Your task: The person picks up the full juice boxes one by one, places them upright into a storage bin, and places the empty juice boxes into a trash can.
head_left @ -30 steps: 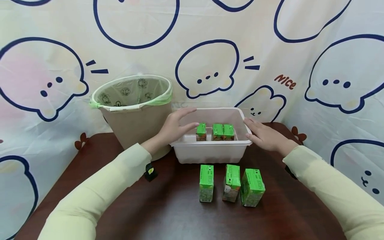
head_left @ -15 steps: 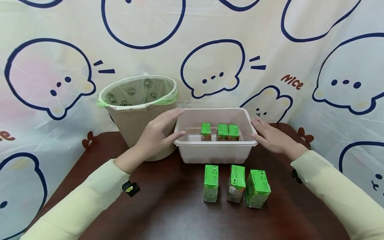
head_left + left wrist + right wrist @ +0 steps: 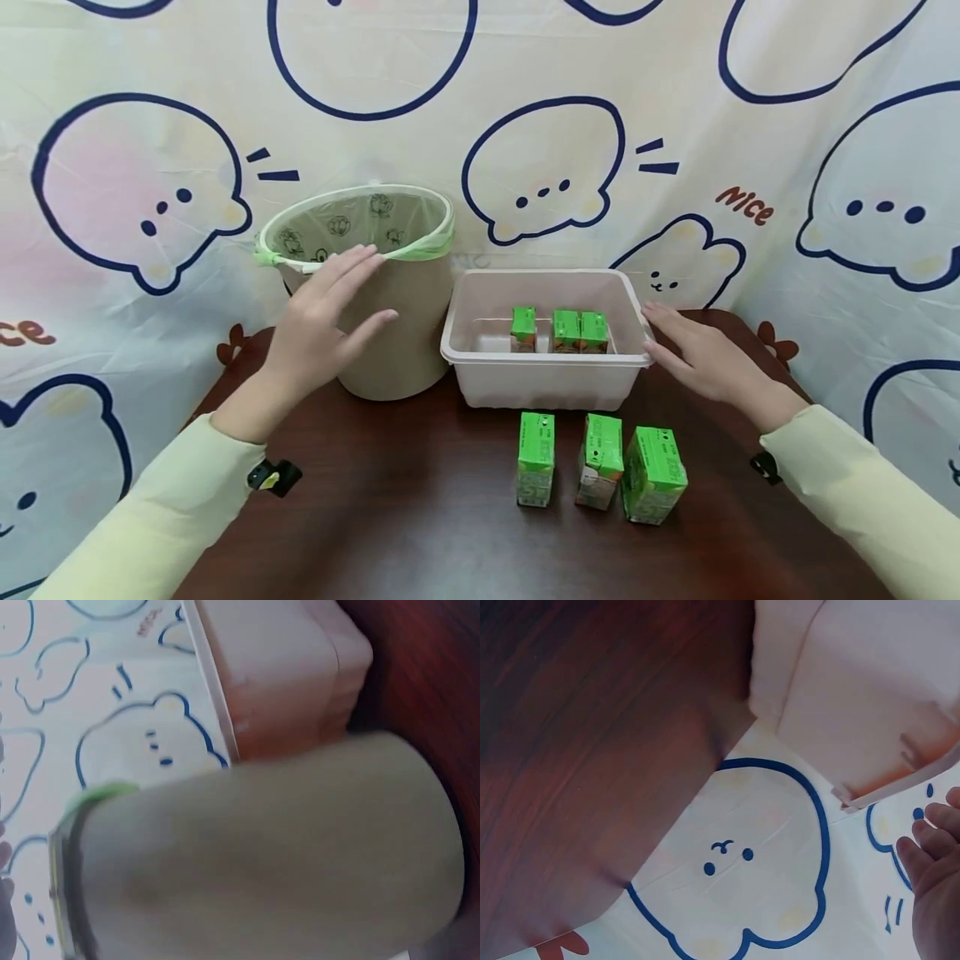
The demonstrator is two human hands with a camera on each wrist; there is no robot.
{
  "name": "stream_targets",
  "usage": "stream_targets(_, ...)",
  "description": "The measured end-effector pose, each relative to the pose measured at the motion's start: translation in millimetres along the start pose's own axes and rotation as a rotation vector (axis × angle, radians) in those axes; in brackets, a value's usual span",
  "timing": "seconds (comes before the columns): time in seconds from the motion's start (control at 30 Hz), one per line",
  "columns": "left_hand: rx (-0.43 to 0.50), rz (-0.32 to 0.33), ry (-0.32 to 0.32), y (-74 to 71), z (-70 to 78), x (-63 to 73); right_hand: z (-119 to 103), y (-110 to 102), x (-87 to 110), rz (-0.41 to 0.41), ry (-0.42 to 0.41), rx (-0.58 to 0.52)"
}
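Note:
In the head view my left hand (image 3: pixel 315 329) is in front of the beige trash bin (image 3: pixel 397 342), fingers straight and thumb spread, holding nothing. My right hand (image 3: pixel 701 354) is at the right end of the white plastic tub (image 3: pixel 551 383), its straight fingertips close by the rim. Inside the tub stand three small green drink cartons (image 3: pixel 522 325). Three more upright cartons (image 3: pixel 536 458) stand on the table before it, two of them close together at the right. The left wrist view is mostly filled by the bin (image 3: pixel 270 862); only a few fingertips show at its left edge.
The bin stands left of the tub, lined with a green-edged bag (image 3: pixel 431 242). A dark reddish-brown table (image 3: pixel 420 517) carries everything. Behind hangs a white cloth (image 3: pixel 540 50) with cartoon bears, meeting the table's back edge.
My left hand has moved left, away from the tub to in front of the bin. The right hand remains by the tub's right end. The head view has shifted slightly left.

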State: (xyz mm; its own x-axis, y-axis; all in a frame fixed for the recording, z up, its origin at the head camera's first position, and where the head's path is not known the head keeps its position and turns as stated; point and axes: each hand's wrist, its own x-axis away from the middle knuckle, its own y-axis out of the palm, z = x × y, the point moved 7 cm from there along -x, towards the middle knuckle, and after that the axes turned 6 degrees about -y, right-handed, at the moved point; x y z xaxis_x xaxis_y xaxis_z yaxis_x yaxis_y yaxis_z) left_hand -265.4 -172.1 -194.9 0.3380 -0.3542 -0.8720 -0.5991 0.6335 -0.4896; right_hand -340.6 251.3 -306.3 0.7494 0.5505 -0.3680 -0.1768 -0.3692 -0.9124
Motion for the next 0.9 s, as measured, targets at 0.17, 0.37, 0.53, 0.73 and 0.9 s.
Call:
stream_targets(0.17, -0.060, -0.002, -0.081, -16.4, -22.7, 4.6, -13.9, -11.7, 10.5, 0.084, -0.052, 0.005)
stream_targets(0.37, -0.087, 0.046, -0.161, -30.8, -51.7, 15.1, -25.8, -21.4, 23.6, 0.143, -0.098, -0.034)
stream_targets(0.53, -0.104, 0.097, -0.177, -39.0, -71.6, 22.7, -33.0, -24.2, 36.3, 0.193, -0.149, -0.102)
stream_targets(0.73, -0.156, 0.074, -0.213, -41.7, -91.5, 27.0, -44.0, -22.7, 49.1, 0.226, -0.194, -0.227)
stream_targets(0.9, -0.158, 0.072, -0.250, -43.1, -104.2, 30.8, -49.7, -15.8, 58.7, 0.209, -0.204, -0.275)
